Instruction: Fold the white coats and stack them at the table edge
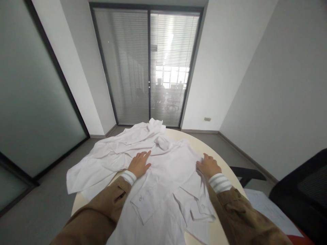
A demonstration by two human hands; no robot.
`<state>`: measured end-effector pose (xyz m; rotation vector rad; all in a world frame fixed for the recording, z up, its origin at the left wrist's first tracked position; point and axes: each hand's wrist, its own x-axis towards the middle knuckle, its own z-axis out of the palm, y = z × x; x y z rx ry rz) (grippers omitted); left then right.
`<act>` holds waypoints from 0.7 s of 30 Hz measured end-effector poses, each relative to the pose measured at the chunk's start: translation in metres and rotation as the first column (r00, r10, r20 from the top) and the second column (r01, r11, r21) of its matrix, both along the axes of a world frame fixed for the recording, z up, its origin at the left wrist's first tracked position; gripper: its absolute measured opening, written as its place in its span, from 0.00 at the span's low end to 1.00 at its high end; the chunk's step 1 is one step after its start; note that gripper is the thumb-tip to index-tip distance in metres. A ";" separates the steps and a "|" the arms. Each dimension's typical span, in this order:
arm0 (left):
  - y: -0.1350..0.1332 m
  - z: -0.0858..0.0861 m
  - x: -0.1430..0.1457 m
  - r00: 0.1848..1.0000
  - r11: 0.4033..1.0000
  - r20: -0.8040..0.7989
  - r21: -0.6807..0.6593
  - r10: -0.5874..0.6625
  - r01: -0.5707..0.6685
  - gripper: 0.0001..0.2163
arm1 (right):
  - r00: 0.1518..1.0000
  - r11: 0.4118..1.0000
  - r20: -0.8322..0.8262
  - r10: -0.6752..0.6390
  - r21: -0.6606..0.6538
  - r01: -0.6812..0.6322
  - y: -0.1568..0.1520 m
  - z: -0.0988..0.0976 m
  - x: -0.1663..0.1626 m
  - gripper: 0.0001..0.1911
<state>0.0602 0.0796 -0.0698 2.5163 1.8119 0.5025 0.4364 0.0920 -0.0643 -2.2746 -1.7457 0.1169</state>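
Observation:
A white shirt lies spread on the round table, its cuffs with buttons folded in toward the front. My left hand rests on the shirt's left side, fingers apart and thumb out. At the shirt's right edge, my right hand touches the fabric with fingers spread, the thumb side against the cloth. More crumpled white cloth covers the table's left part and hangs over its edge; whether it is a separate shirt I cannot tell. The collar area is bunched at the far end.
The cream round tabletop shows along the right rim. To the right stands a black chair, with white paper-like sheets and something red beside it. Glass doors with blinds are beyond the table.

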 end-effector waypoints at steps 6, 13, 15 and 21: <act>0.013 -0.006 -0.007 0.971 0.995 0.216 -0.047 0.101 -0.093 0.14 | 0.961 0.992 -0.266 0.077 -0.074 -0.100 0.013 -0.006 0.020 0.22; 0.032 0.002 -0.040 0.816 0.900 0.398 -0.068 0.420 -0.430 0.14 | 0.869 0.991 -0.495 -0.014 0.106 0.077 0.012 -0.001 0.031 0.24; 0.033 -0.003 -0.046 0.808 0.900 0.407 -0.094 0.426 -0.426 0.14 | 0.769 0.998 -0.640 0.008 0.057 0.037 0.006 -0.001 0.034 0.22; 0.028 -0.014 -0.046 0.796 0.900 0.424 -0.158 0.432 -0.405 0.15 | 0.772 0.884 -0.635 -0.032 -0.379 -0.275 -0.012 0.006 0.048 0.19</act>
